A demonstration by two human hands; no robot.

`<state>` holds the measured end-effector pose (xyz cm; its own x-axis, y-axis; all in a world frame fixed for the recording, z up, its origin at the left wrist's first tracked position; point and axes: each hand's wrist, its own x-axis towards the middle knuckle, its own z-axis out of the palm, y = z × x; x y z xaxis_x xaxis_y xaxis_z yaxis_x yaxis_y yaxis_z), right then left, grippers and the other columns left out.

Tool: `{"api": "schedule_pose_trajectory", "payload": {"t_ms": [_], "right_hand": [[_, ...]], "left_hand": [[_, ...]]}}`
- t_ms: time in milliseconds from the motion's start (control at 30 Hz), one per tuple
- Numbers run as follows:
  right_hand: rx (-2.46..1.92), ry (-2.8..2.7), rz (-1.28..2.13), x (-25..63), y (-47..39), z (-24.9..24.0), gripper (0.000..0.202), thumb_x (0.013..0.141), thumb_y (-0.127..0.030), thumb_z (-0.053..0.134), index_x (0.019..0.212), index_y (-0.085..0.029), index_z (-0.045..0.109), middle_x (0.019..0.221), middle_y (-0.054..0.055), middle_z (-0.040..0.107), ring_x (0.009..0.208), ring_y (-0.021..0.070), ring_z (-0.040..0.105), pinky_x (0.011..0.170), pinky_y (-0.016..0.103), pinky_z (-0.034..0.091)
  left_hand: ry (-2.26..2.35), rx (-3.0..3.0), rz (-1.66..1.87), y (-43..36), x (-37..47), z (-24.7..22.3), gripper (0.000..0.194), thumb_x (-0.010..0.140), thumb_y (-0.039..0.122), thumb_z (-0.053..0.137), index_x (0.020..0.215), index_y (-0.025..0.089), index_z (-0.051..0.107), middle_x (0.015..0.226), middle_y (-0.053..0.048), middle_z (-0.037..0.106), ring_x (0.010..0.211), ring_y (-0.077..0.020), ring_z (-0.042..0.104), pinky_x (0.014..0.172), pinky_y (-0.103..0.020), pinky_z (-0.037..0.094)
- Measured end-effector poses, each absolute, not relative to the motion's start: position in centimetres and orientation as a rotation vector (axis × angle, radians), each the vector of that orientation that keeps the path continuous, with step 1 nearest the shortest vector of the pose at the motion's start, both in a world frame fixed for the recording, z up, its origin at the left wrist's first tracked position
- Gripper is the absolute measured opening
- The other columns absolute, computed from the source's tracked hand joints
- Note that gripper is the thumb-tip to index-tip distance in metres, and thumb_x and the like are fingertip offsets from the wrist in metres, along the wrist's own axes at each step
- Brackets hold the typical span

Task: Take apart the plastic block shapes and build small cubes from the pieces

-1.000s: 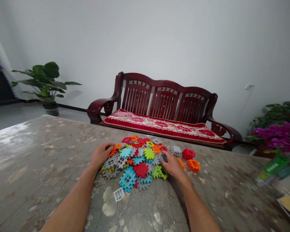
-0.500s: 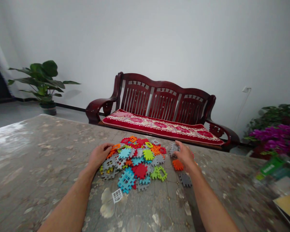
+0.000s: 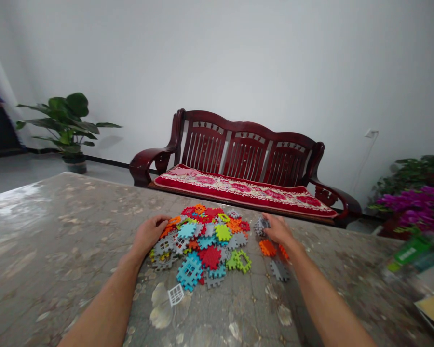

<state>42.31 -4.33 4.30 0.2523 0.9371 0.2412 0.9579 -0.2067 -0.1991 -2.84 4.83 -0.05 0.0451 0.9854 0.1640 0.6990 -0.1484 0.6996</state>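
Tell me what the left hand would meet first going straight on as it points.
Probably the orange piece at the left side of the pile; the left hand may already touch it, as depth is unclear.

Bare forearms (image 3: 101, 300), bare hands (image 3: 147, 237)

The table (image 3: 75, 246) has a grey-brown top patterned with pale flowers, glossy with glare at its far left. On it lies a loose heap of toothed plastic pieces (image 3: 210, 257) — red, blue, green, orange and grey — with a white window frame (image 3: 175, 294) just in front. To the right lie an orange piece (image 3: 267, 248) and a dark grey piece (image 3: 279, 271), apart from the heap.
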Motion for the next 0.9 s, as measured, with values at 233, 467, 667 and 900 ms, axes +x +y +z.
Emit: {"api": "schedule_pose_trajectory", "payload": {"t_ms": [233, 467, 667, 900], "right_hand": [[-2.177, -1.708, -0.142, 41.5, -5.4, 4.7, 0.066, 0.068, -0.006, 0.052, 0.132, -0.021, 0.060, 0.128, 0.008, 0.066, 0.120, 0.0286, 0.056, 0.101, 0.040, 0.042], [-1.849, -1.643, 0.056, 35.8, -9.1, 2.7, 0.052, 0.073, -0.009, 0.047, 0.119, -0.021, 0.068, 0.118, 0.005, 0.071, 0.114, 0.0217, 0.060, 0.103, 0.037, 0.044], [-1.765, -1.535, 0.180, 31.2, -12.0, 0.3, 0.043, 0.080, -0.019, 0.049, 0.120, -0.020, 0.067, 0.119, 0.007, 0.070, 0.113, 0.0231, 0.061, 0.102, 0.039, 0.045], [-1.795, -1.549, 0.163, 29.5, -13.1, 0.5, 0.047, 0.077, -0.024, 0.057, 0.124, -0.022, 0.064, 0.124, 0.009, 0.067, 0.119, 0.0253, 0.058, 0.105, 0.039, 0.042]], "left_hand": [[1.686, 1.887, 0.888, 4.9, -2.9, -0.3, 0.036, 0.084, 0.036, 0.046, 0.102, 0.021, 0.074, 0.096, -0.003, 0.077, 0.086, -0.0212, 0.068, 0.075, -0.029, 0.048], [1.705, 1.912, 0.872, 4.9, -2.8, 0.0, 0.034, 0.084, 0.035, 0.047, 0.101, 0.023, 0.074, 0.096, -0.003, 0.077, 0.087, -0.0212, 0.068, 0.075, -0.028, 0.048], [1.722, 1.944, 0.860, 4.8, -2.8, -0.3, 0.036, 0.086, 0.035, 0.045, 0.105, 0.023, 0.073, 0.100, -0.004, 0.076, 0.091, -0.0216, 0.068, 0.077, -0.029, 0.048], [1.736, 1.956, 0.867, 4.3, -2.7, -0.1, 0.036, 0.088, 0.034, 0.045, 0.105, 0.022, 0.074, 0.104, -0.004, 0.076, 0.094, -0.0218, 0.068, 0.079, -0.029, 0.049]]}}
